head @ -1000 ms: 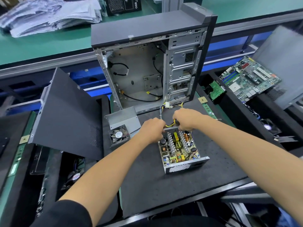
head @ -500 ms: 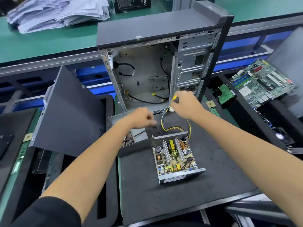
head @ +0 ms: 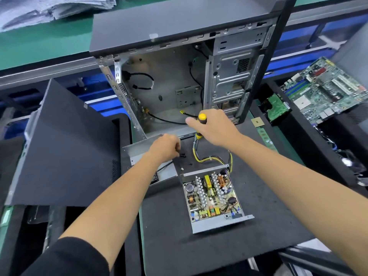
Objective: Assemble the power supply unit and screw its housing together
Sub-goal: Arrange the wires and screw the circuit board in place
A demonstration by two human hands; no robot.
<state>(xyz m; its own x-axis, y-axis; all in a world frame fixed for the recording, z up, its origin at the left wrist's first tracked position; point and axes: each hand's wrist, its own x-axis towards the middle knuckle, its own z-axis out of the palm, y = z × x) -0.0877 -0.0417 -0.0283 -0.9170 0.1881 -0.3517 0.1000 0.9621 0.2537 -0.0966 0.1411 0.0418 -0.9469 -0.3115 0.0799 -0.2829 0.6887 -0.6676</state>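
Observation:
The open power supply base [head: 216, 198] lies on the black mat, its circuit board exposed and its yellow and black cable bundle [head: 211, 158] looping away behind it. The grey metal cover [head: 139, 150] with a fan lies to its left. My left hand [head: 165, 147] hovers over the cover's right end with curled fingers, next to small black screws [head: 182, 155] on the mat; whether it holds one I cannot tell. My right hand [head: 213, 126] grips a yellow and black screwdriver [head: 201, 122] upright above the cable ends.
An open computer case [head: 179, 76] stands behind the mat. Its dark side panel [head: 65, 144] leans at the left. A green motherboard [head: 326, 88] and a hard drive [head: 276, 108] lie at the right. Papers are stacked at the far left on the green bench.
Both hands left the cable bundle at the power supply's rear. The right hand rose with the screwdriver toward the case; the left hand shifted left to the cover and screws.

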